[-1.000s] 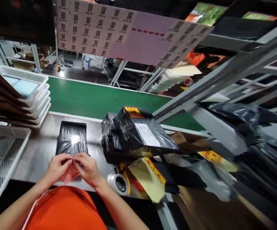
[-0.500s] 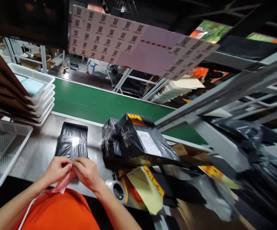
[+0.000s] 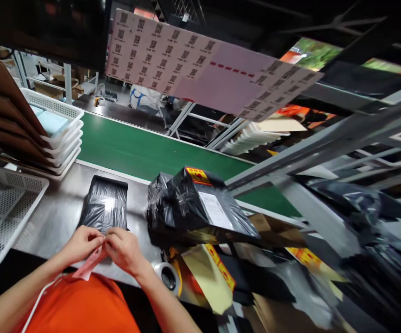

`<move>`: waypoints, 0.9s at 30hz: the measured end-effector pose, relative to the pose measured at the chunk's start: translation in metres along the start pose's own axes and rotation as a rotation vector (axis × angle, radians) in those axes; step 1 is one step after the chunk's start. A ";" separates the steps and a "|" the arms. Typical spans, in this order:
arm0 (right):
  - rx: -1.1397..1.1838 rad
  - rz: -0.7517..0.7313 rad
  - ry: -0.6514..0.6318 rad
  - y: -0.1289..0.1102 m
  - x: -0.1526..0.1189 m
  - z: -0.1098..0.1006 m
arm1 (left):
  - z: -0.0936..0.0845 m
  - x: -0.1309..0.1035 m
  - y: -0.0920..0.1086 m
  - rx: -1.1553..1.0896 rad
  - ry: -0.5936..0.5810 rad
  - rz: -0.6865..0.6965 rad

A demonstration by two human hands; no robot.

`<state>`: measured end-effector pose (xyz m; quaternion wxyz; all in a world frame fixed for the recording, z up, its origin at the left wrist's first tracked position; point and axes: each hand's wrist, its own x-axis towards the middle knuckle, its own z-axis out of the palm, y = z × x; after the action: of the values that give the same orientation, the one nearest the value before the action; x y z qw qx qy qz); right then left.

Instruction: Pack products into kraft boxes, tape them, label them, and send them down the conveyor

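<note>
Close to my body, my left hand (image 3: 84, 245) and my right hand (image 3: 123, 249) meet fingertip to fingertip. Both pinch a thin pinkish-red strip (image 3: 91, 264), whose lower end hangs toward my orange clothing. What the strip is made of I cannot tell. Just beyond my fingers a package in black plastic (image 3: 106, 203) lies on the metal table (image 3: 138, 203). Its near edge is partly hidden behind my hands.
Larger black-wrapped parcels (image 3: 200, 203) stand to the right, above a tape dispenser (image 3: 169, 276) and yellow envelopes (image 3: 209, 277). At left are an empty white basket (image 3: 6, 217) and stacked baskets (image 3: 72, 129) with cardboard. Behind runs a green conveyor belt (image 3: 124, 143).
The view has shifted slightly. My hands stay together at the same spot, and the pink strip now hangs a little straighter and more to the left.
</note>
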<state>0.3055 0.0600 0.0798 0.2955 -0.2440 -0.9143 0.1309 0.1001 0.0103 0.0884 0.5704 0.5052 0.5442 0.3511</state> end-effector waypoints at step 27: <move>0.435 0.061 0.240 0.026 -0.004 -0.068 | -0.049 -0.007 -0.059 0.064 0.471 -0.398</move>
<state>0.3591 0.0865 0.1222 0.4436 -0.2160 -0.8152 0.3034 0.0421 -0.0014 0.0389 0.4702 0.3111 0.7603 0.3226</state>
